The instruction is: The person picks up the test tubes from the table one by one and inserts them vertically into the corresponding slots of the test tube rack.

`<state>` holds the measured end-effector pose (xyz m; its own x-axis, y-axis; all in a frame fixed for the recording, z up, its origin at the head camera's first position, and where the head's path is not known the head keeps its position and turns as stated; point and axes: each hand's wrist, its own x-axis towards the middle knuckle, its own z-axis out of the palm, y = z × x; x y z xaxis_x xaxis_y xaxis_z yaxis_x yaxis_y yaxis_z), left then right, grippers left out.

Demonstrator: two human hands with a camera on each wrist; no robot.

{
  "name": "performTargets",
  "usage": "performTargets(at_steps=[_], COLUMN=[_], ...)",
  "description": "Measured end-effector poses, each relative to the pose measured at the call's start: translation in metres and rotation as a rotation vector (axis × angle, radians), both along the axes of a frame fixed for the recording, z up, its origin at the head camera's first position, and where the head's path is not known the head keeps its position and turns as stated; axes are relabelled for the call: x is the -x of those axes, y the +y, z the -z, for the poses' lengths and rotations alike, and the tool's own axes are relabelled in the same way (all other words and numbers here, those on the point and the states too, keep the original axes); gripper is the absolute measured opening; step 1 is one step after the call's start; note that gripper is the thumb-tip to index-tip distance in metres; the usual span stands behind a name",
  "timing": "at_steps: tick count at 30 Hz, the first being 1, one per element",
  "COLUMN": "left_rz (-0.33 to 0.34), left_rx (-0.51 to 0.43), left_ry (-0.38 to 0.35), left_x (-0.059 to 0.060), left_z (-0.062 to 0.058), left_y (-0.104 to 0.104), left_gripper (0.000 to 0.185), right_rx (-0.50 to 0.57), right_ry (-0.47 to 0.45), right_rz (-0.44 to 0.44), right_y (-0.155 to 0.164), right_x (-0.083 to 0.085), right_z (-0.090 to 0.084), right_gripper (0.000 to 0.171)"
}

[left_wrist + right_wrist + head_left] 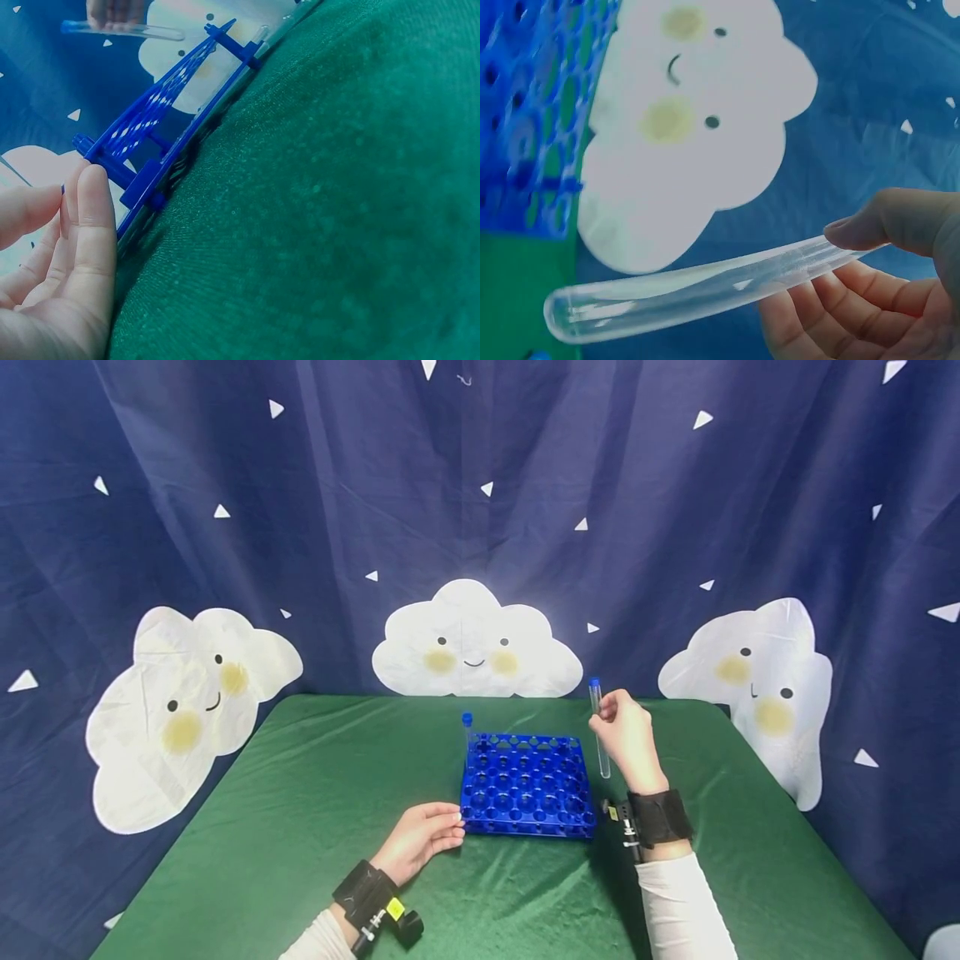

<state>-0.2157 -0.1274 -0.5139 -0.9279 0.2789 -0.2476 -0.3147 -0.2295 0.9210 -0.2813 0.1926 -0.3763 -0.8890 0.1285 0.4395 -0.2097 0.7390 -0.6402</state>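
Here I'm pinching a clear test tube [599, 731] in my right hand [628, 737], right of the blue rack [527, 785]; my left hand [420, 839], grip relaxed, is touching its near-left corner.

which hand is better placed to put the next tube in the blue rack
Right. The right hand already holds the capped tube upright beside the rack; the left hand rests at the rack's near-left corner, probably steadying it.

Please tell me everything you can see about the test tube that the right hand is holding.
The test tube is a long, clear tube, plastic or glass by its look, with a blue cap on top and a rounded bottom. It looks empty. The right hand pinches its upper part between thumb and fingers. It hangs almost upright in the air, beside the far right corner of the blue rack, touching neither rack nor green table.
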Motion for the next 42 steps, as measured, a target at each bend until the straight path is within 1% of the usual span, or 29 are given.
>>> performTargets(at_steps=[6, 13, 17, 27, 36, 42], left_rz=[-0.004, -0.004, -0.002, 0.004, -0.003, -0.004], left_rx=[0.005, 0.001, -0.001, -0.018, -0.009, -0.013], left_ry=[0.002, 0.004, 0.011, 0.014, 0.015, 0.012], left_x=[0.000, 0.000, -0.001, -0.001, -0.001, -0.002], left_z=[0.000, 0.000, -0.001, -0.002, -0.002, -0.003], left_y=[0.000, 0.000, 0.000, 0.000, 0.000, 0.000], left_gripper=[0.038, 0.037, 0.038, 0.036, 0.036, 0.034], right_rx=[0.023, 0.033, 0.045, 0.117, 0.154, 0.142], right_ry=[0.018, 0.034, 0.033, 0.036, 0.029, 0.014], right_rz=[-0.048, -0.124, -0.172, -0.262, -0.321, -0.331], right_y=[-0.021, -0.048, -0.065, -0.098, -0.112, -0.117], right_x=[-0.003, -0.006, -0.007, -0.008, -0.008, -0.003], right_z=[-0.009, -0.010, -0.006, 0.006, 0.015, 0.027], right_gripper=[0.016, 0.017, 0.017, 0.017, 0.019, 0.020])
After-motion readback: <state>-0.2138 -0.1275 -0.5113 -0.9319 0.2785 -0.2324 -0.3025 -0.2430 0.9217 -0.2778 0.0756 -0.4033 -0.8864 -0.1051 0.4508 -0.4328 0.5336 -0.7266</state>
